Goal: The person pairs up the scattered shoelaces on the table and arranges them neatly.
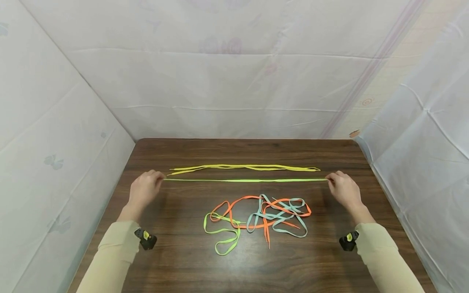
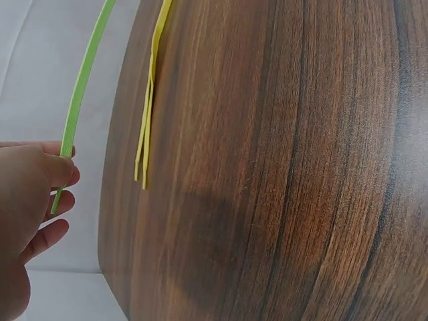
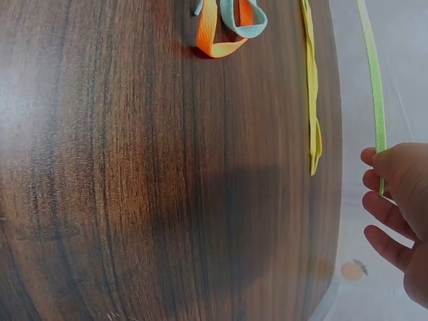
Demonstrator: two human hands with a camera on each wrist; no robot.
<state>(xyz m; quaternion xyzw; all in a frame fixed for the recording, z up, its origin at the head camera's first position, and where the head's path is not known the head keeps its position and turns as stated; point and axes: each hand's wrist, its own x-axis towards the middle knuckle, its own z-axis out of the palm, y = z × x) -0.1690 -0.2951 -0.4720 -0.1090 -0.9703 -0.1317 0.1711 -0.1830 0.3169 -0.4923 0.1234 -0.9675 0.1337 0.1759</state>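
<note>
A light green shoelace [image 1: 260, 180] is stretched nearly straight between my two hands, side to side across the table. My left hand [image 1: 146, 188] pinches one end between thumb and forefinger; a short tip of the lace [image 2: 80, 87] pokes out below the fingers in the left wrist view. At the other end my right hand [image 1: 343, 189] pinches the lace [image 3: 375, 87] the same way, its other fingers loosely bent. Just behind it a yellow shoelace [image 1: 264, 165] lies folded lengthwise on the table.
Nearer to me on the brown wooden table [image 1: 183, 260] lies a loose tangle of an orange shoelace [image 1: 266, 234], a pale blue one [image 1: 301, 223] and another green one [image 1: 228, 230]. White sheeting [image 1: 234, 89] hangs behind the table and along both sides.
</note>
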